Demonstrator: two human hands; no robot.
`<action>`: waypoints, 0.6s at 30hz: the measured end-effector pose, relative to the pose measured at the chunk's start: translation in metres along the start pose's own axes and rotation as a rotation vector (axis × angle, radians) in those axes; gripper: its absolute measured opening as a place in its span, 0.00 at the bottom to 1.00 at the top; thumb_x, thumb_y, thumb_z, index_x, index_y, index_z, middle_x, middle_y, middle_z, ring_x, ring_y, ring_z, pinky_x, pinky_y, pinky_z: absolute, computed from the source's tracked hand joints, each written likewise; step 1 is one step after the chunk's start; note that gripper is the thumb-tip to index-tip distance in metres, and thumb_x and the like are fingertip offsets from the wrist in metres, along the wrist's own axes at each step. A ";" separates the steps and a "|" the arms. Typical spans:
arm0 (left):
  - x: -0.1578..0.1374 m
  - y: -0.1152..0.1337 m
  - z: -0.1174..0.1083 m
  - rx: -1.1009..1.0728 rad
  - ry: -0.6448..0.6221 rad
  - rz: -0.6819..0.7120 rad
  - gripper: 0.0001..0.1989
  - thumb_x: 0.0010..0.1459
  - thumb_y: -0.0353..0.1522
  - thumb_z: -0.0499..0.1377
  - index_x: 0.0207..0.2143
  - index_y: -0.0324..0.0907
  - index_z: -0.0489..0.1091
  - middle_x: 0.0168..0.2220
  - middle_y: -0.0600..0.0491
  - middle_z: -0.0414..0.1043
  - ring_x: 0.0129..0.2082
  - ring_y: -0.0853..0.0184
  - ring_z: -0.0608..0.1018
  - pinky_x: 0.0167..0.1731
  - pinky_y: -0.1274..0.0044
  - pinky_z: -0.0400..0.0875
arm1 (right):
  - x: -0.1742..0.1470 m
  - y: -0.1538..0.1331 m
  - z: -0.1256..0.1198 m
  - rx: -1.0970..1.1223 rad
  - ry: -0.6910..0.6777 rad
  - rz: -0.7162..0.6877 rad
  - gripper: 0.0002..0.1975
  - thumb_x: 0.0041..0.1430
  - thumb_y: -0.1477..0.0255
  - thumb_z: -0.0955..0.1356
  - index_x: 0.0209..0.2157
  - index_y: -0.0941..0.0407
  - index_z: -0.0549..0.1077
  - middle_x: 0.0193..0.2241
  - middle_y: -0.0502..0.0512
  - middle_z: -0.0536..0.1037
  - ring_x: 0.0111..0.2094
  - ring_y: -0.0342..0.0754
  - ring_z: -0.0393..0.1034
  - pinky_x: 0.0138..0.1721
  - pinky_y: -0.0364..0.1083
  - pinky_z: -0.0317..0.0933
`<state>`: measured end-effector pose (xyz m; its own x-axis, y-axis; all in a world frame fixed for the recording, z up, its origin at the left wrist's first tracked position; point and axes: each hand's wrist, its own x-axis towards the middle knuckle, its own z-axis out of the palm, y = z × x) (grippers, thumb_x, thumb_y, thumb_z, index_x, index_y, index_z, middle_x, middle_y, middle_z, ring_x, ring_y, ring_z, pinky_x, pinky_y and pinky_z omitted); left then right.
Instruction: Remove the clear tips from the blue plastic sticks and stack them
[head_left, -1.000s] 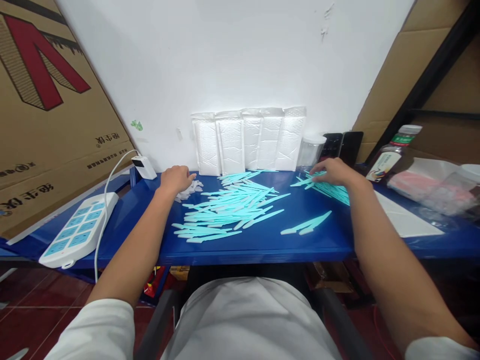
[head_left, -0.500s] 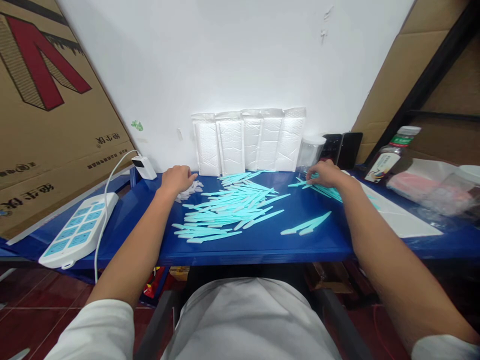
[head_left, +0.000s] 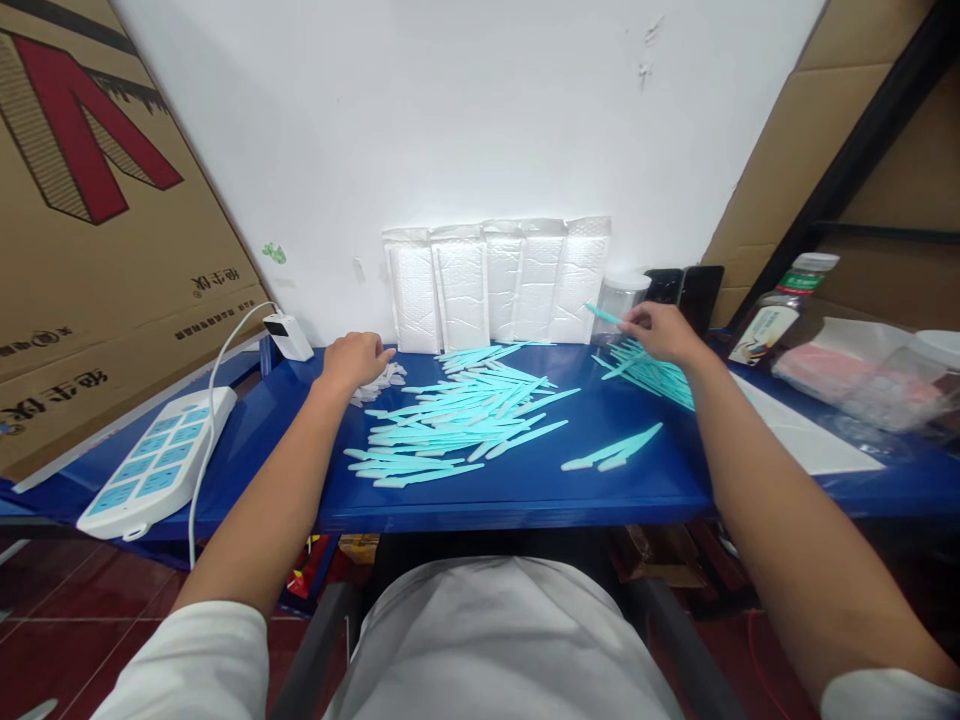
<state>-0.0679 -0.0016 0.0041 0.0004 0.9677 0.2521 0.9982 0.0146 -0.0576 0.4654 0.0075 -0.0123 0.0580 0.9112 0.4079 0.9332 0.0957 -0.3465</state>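
The right hand (head_left: 660,330) has its thumb and fingers pinched together on one end of a single turquoise stick (head_left: 602,314). From those fingers the stick points leftward and slightly up and away from the person, its long axis running on past the fingertips with the far end free. It is raised above the right pile (head_left: 651,375), a bundle of similar sticks lying on the worktop (head_left: 510,507) just under and beside this hand. The left hand (head_left: 352,358) is well apart from the held stick, beside a small heap of pale pieces (head_left: 388,378); its fingers are loosely curled, and whether they grip anything cannot be told. Between the hands, nearer the left, lies the large middle pile (head_left: 465,410) of turquoise sticks, many with pale ends toward the left. A loose pair (head_left: 611,450) lies apart from it, closer to the right forearm. As for containers, the clear jar (head_left: 625,297) with a white lid stands behind the held stick, and nothing can be made out inside. Five white padded pouches (head_left: 460,290) stand against the wall (head_left: 480,110), their contents hidden. At far right, a bottle (head_left: 769,330) holds something dark, and a clear bag (head_left: 832,370) something pink.
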 end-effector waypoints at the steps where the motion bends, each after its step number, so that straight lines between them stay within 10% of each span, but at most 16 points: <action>1: 0.000 0.000 0.000 0.000 0.000 0.000 0.22 0.67 0.50 0.55 0.43 0.43 0.78 0.47 0.38 0.80 0.48 0.46 0.80 0.44 0.65 0.71 | 0.000 0.001 -0.004 0.063 0.052 0.050 0.12 0.69 0.70 0.69 0.46 0.63 0.79 0.43 0.69 0.82 0.42 0.52 0.72 0.45 0.48 0.63; 5: 0.001 0.000 0.001 -0.005 0.001 0.001 0.22 0.66 0.50 0.55 0.43 0.43 0.78 0.46 0.38 0.80 0.48 0.45 0.80 0.44 0.65 0.71 | -0.004 0.015 -0.021 0.012 0.116 0.239 0.10 0.68 0.68 0.70 0.44 0.61 0.80 0.43 0.67 0.83 0.38 0.50 0.71 0.40 0.48 0.60; 18: 0.000 0.001 0.000 0.016 -0.026 -0.015 0.24 0.66 0.51 0.53 0.45 0.43 0.78 0.46 0.39 0.80 0.48 0.46 0.80 0.44 0.65 0.73 | -0.002 0.083 -0.030 -0.120 -0.381 0.374 0.10 0.53 0.63 0.78 0.32 0.55 0.83 0.37 0.58 0.85 0.38 0.54 0.79 0.38 0.46 0.68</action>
<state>-0.0669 -0.0016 0.0036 -0.0164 0.9736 0.2277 0.9971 0.0330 -0.0690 0.5536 0.0018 -0.0166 0.2819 0.9571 -0.0675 0.9086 -0.2889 -0.3015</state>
